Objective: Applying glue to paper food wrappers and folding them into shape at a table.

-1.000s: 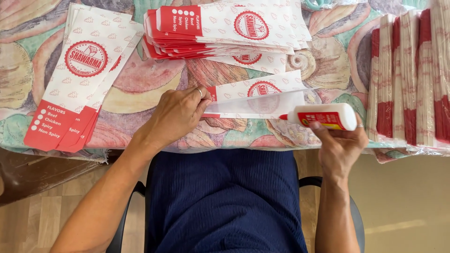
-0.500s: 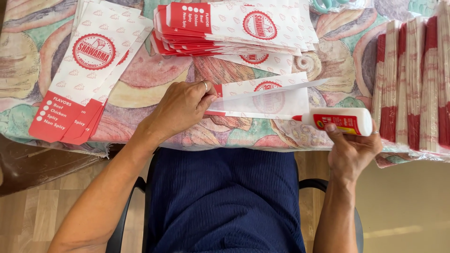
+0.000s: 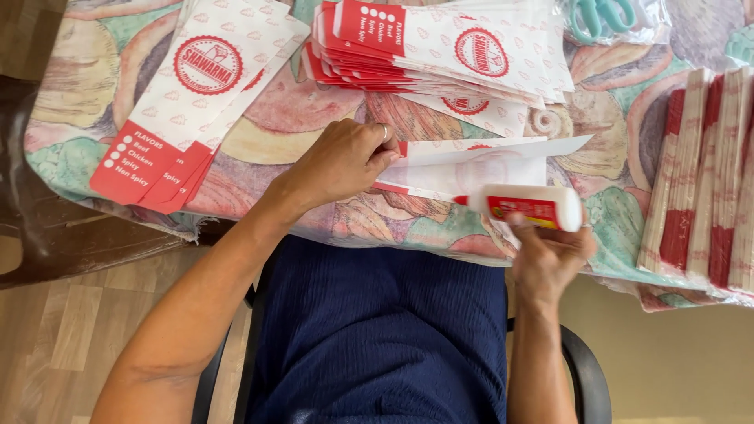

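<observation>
- The left hand (image 3: 342, 161) reaches in from the lower left, forearm slanting up across the lap, knuckles up and fingers curled down, pressing flat on the left end of the paper sleeve (image 3: 479, 169); its grip is pressed together on the sheet, with a ring on one finger
- The right hand (image 3: 550, 251) comes up from below with the wrist bent, fingers wrapped round the glue bottle (image 3: 530, 206), which lies sideways with its red tip touching the sleeve's lower edge
- The sleeve lies on the desk (image 3: 314, 110) near its front edge, between the two hands, one flap lifted open
- One glue bottle, one open sleeve
- Three piles: a fanned stack (image 3: 448, 47) just behind the sleeve, a smaller pile (image 3: 181, 102) at left, a row of folded sleeves (image 3: 707, 180) at right
- One pair of teal scissors (image 3: 601, 16) at the far edge
</observation>
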